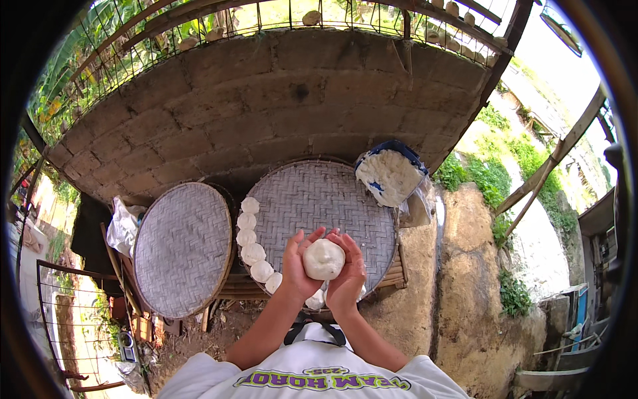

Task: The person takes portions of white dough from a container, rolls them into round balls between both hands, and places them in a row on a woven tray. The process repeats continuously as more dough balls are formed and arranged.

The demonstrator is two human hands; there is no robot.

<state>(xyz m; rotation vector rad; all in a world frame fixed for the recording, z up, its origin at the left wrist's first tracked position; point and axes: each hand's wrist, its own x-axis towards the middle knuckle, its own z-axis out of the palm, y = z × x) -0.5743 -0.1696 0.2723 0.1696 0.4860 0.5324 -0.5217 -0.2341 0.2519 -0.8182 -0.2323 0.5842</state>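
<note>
A round white ball of dough (pixel 323 259) rests between my cupped palms, over the near part of a large woven bamboo tray (pixel 312 206). My left hand (pixel 301 265) curves around its left side, and my right hand (pixel 349 271) wraps its right side. Along the tray's left and near rim runs a row of several white dough balls (pixel 252 254); my hands and forearms hide part of the row at the near edge. At the tray's far right sits a blue container (pixel 407 151) filled with a white doughy mass (pixel 391 174).
A second woven tray (pixel 183 249) leans at the left, with a white plastic bag (pixel 123 226) beside it. Bamboo slats (pixel 395 271) support the large tray. Behind stands a block wall (pixel 286 100). A concrete path (pixel 465 266) lies to the right.
</note>
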